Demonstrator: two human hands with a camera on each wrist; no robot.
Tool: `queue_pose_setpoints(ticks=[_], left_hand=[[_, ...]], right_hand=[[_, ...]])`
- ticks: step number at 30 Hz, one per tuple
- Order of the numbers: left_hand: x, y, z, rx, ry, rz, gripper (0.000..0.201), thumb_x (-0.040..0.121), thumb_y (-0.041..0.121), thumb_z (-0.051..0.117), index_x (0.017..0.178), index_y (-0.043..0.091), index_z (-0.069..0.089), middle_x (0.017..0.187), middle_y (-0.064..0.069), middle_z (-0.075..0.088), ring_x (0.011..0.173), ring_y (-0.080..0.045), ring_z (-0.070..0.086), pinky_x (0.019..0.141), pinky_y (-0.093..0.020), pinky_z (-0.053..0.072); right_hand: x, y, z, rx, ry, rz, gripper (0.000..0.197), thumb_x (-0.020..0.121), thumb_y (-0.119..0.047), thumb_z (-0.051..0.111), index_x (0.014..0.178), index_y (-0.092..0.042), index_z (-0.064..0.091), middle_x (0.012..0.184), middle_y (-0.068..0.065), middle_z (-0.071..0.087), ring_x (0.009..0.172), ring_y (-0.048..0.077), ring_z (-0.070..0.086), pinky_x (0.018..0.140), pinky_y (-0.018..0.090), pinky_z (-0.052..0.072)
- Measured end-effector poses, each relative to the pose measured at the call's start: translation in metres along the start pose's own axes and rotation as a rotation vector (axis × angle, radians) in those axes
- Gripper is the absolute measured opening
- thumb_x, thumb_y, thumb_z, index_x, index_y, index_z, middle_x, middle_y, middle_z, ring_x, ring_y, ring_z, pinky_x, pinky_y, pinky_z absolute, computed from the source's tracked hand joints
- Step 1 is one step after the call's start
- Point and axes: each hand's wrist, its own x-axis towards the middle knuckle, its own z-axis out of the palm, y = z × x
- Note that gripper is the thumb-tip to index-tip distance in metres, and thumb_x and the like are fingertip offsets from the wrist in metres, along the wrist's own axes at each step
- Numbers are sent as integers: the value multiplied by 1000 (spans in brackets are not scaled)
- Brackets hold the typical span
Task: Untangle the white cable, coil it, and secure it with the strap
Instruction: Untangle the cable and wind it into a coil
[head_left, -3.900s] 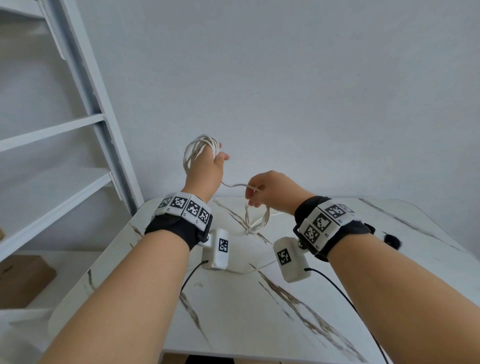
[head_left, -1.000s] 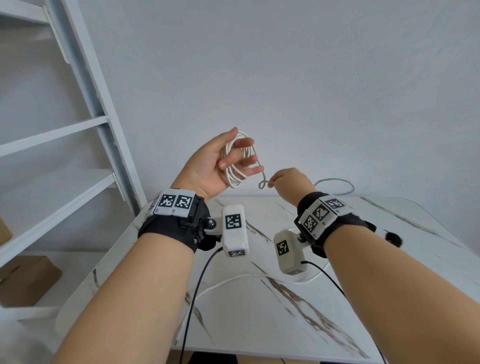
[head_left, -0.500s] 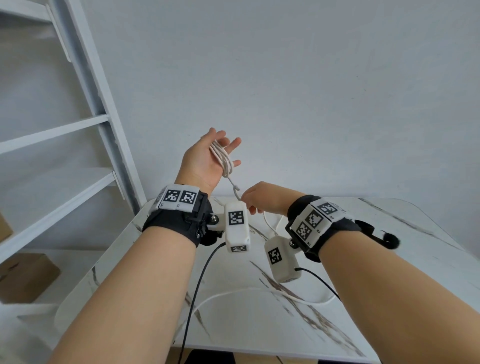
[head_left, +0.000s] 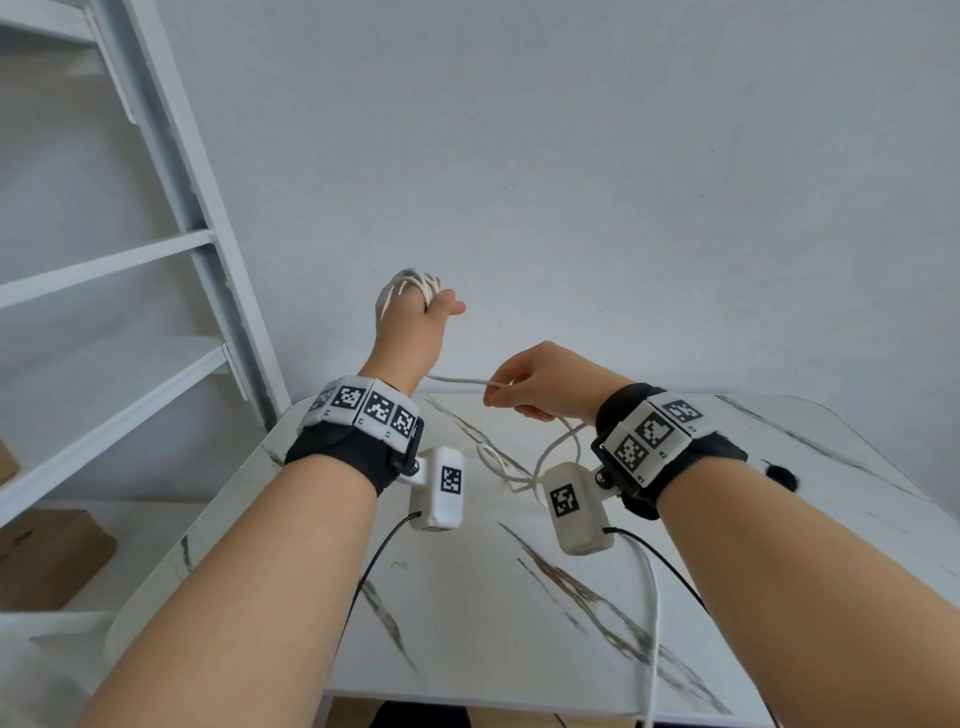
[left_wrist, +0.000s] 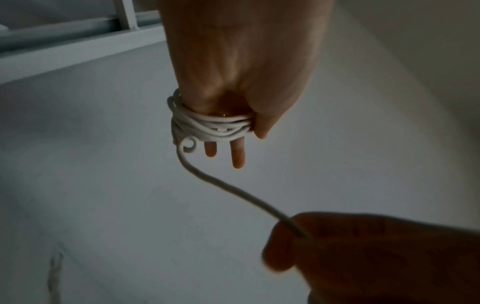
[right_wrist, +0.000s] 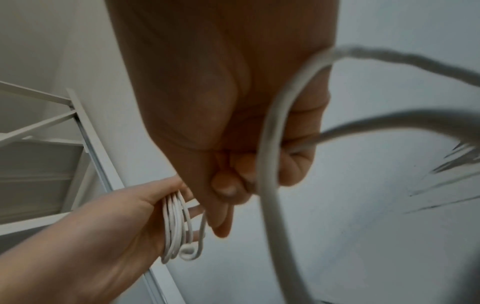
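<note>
Right hand (head_left: 540, 382): fingers curled, pinching the white cable (head_left: 457, 381) between thumb and fingertips; slack loops hang under the palm toward the table (head_left: 467, 597). Left hand (head_left: 410, 332): raised, fingers straight, w/ several turns of cable wound round them as a coil (left_wrist: 213, 125); thumb lies against the turns. One strand runs from coil across to the right-hand pinch, slightly slack. Cable tail drops past the right wrist and off the table's near edge.

Labels: both wristbands (head_left: 366, 408) carry black-and-white square code tags; small letter-digit marks by the tags, too small to be sure of. White camera pods (head_left: 439, 488) under each wrist bear one tag each, black leads trailing.

Surroundings: white marble-look table w/ dark veins; small black object (head_left: 779, 475) near right edge, partly hidden by right forearm. White shelf frame (head_left: 171, 156) at left, brown box (head_left: 47, 556) on a low shelf; plain wall behind.
</note>
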Motion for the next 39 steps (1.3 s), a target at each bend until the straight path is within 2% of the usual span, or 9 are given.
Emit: queue_pose_setpoints(ticks=[5,13,16,19,23,27,29,33,39], left_hand=[[1,-13,2,286,-114,-16,38,101,28,41,98,6,72,124,-2,62,115,-20,56,87,-23,32],[-2,-12,11,438,-328,-80,50,100,35,38,74,5,69,80,-7,73,78,-17,60,83,-31,44],[-5,-4,13,408,-443,-144,32,99,33,35,89,13,58,74,-7,72,80,-16,61,77,-31,44],[-10,3,11,279,-564,-271,37,96,36,35,106,12,60,56,-2,65,92,-24,69,90,-38,46],[-14,7,7,252,-706,-301,55,92,56,43,103,8,67,48,6,56,81,-15,74,89,-37,42],[-14,6,4,223,-694,-237,36,95,41,49,88,11,69,52,-1,52,80,-15,75,80,-35,43],[-10,5,-3,91,-655,-218,48,98,38,45,68,7,65,71,-4,66,83,-21,74,82,-40,46],[-7,6,-8,-189,-517,-286,45,100,36,46,105,-5,64,46,3,48,85,-29,71,100,-48,45],[3,11,-12,-633,-280,-372,34,100,34,47,98,6,66,44,3,37,72,-24,71,98,-54,47]], right_hand=[[0,0,-15,73,182,-50,15,85,-30,69,85,-17,76,52,-7,45,48,9,38,50,20,33],[5,2,-29,18,432,-150,8,85,-18,67,85,-15,75,55,-8,52,53,9,45,54,21,37],[7,7,-31,-67,552,-150,5,83,-22,67,84,-22,72,62,-11,56,60,8,51,59,23,40],[10,13,-33,-202,638,-152,10,83,-34,68,88,-26,72,75,-11,60,79,13,57,74,31,44],[11,24,-36,-384,748,-126,23,82,-48,68,86,-26,74,97,-6,60,103,19,49,87,33,31],[10,33,-36,-433,859,-54,28,81,-44,71,85,-17,75,91,3,56,94,26,52,77,32,36],[8,35,-39,-380,811,61,26,84,-39,68,85,-14,74,86,5,62,86,28,60,67,30,41],[8,42,-41,-196,700,171,24,82,-35,71,86,-12,73,87,5,72,82,25,65,65,28,46],[10,46,-34,-232,374,226,33,79,-39,75,101,-14,74,102,4,70,93,22,64,76,29,49]])
